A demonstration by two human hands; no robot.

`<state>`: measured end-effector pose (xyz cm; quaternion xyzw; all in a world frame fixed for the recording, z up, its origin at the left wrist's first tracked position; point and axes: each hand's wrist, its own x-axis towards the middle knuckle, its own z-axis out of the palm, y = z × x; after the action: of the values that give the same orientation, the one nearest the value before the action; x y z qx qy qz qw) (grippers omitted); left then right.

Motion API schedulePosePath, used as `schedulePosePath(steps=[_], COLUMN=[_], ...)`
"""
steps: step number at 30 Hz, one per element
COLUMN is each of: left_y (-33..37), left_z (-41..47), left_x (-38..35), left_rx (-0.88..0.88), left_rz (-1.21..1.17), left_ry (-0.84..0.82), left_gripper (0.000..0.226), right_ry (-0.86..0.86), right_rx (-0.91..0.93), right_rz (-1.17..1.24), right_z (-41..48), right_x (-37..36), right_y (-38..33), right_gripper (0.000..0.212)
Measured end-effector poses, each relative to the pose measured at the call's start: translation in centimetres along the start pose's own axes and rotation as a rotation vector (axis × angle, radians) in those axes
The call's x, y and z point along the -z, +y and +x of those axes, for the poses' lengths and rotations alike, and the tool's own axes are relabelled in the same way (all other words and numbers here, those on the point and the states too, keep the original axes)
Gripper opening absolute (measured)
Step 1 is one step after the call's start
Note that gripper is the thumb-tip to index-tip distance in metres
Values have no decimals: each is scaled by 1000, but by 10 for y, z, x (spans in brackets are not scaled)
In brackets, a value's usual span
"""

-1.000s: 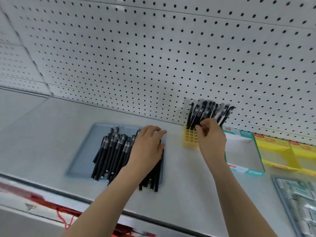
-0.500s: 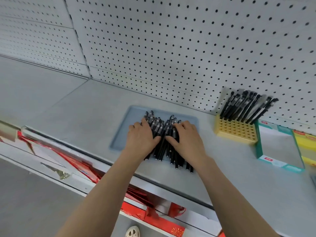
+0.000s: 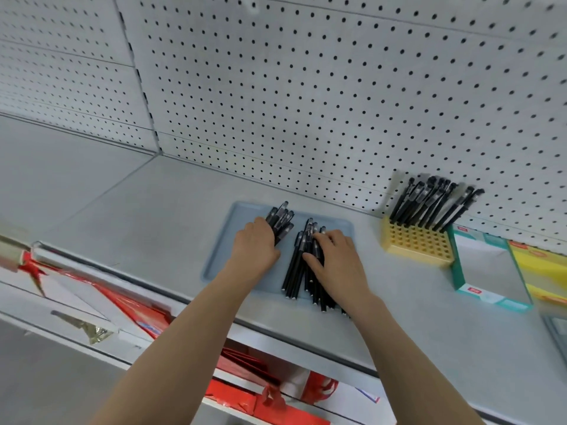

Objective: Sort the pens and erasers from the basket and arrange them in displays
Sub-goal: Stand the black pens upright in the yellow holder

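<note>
Your left hand grips a bunch of pens on the tray's far left. Your right hand lies spread on the loose pens at its right. Pen lettering is too blurred to read.

Both forearms extend forward, palms down. Left hand: fingers curled around a pen bundle. Right hand: fingers extended and lightly spread, thumb angled toward the left hand.
</note>
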<state>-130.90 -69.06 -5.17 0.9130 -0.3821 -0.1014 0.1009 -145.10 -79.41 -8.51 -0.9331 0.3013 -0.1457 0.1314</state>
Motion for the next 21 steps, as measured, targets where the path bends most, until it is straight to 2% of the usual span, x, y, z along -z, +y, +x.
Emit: schedulePosePath(steps=[3,7,12,14,17,21], left_y=[0,2,-1,-6,-8,2], left_z=[4,11,12,12,11,3], left_x=[3,7,11,13,18,31], left_rx=[-45,-57,-44,-73,-77,-92], left_rz=[117,233,137,1,-275,-748], left_ry=[-29,-35,3,6,75,241], left_gripper=[34,12,18,18,28,34], right_ry=[1,8,-15,24,96,116], right_rx=[-11,-24,-28,-61,-100,10], right_rz=[-11,-13,-35,42,356,592], right_z=[0,0,3,9,24,46], right_x=[0,-1,1,7,28,56], right_y=[0,0,-3,-6,-21,-51], right_gripper=[48,49,45,40,40,39])
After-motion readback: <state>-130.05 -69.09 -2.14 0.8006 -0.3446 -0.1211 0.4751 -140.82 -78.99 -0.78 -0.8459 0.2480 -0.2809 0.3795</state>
